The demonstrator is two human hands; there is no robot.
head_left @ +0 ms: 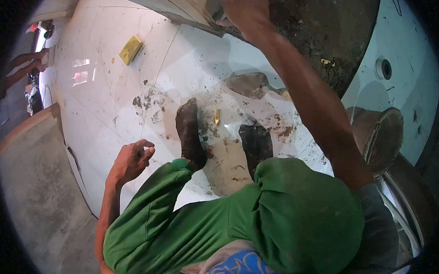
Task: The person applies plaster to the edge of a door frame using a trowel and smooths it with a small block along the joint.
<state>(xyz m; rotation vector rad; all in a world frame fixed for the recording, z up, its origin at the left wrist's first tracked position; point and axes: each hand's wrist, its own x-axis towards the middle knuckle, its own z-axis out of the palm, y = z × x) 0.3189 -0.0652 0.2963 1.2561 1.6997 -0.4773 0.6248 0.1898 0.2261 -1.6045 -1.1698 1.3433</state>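
Observation:
My right arm reaches far forward to the top edge. There my right hand (248,11) is closed at the corner of a pale upright panel (183,10). A greyish thing (216,6) shows by its fingers, cut off by the picture's edge, and I cannot make out its kind. My left hand (132,162) hangs beside my left shin over the white tiles, fingers loosely bent and apart, with nothing in it. A trowel (250,84) with a dirty blade lies on the tiles under my right forearm. Between my feet is a small yellow piece (217,116).
A yellow block (131,49) lies on the white tiled floor (101,88) at the far left. Mortar crumbs are scattered round my feet. A dirty bucket (381,141) lies tipped at the right, below a round roll (384,69). Another person's legs (26,66) show at the upper left.

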